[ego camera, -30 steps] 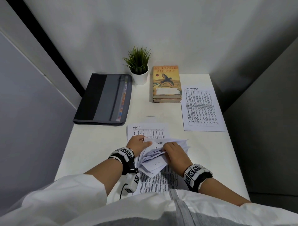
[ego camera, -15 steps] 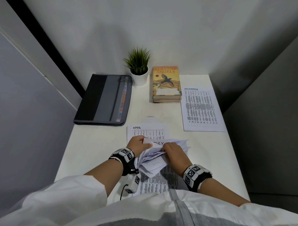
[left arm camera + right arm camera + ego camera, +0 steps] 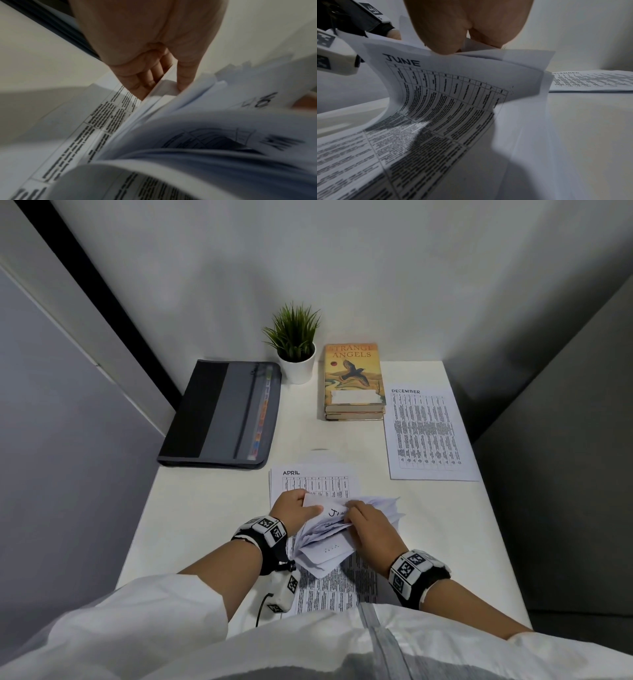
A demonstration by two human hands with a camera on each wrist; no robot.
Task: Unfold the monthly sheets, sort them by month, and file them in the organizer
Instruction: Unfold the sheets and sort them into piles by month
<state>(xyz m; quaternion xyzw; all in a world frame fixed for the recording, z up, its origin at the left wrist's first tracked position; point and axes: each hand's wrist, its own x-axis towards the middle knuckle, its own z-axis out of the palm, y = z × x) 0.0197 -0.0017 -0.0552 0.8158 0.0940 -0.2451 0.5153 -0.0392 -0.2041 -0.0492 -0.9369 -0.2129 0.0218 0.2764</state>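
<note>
Both the left hand (image 3: 295, 508) and the right hand (image 3: 371, 527) pinched the half-folded sheet bundle (image 3: 337, 537), its long axis running toward the organizer (image 3: 219, 414) on the worktop (image 3: 205, 508).

We see bare surface (image 3: 205, 508) left of the April sheet (image 3: 318, 479), up to the organizer (image 3: 222, 412). Farther back, the plant (image 3: 296, 344) and stacked books (image 3: 354, 381) block the way; the December sheet (image 3: 428, 433) covers the right side.

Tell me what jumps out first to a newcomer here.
Both hands, left hand and right hand, grip a bundle of folded sheets at the table's near centre. The right wrist view shows a sheet headed JUNE. A DECEMBER sheet lies flat far right, the grey organizer far left.
</note>
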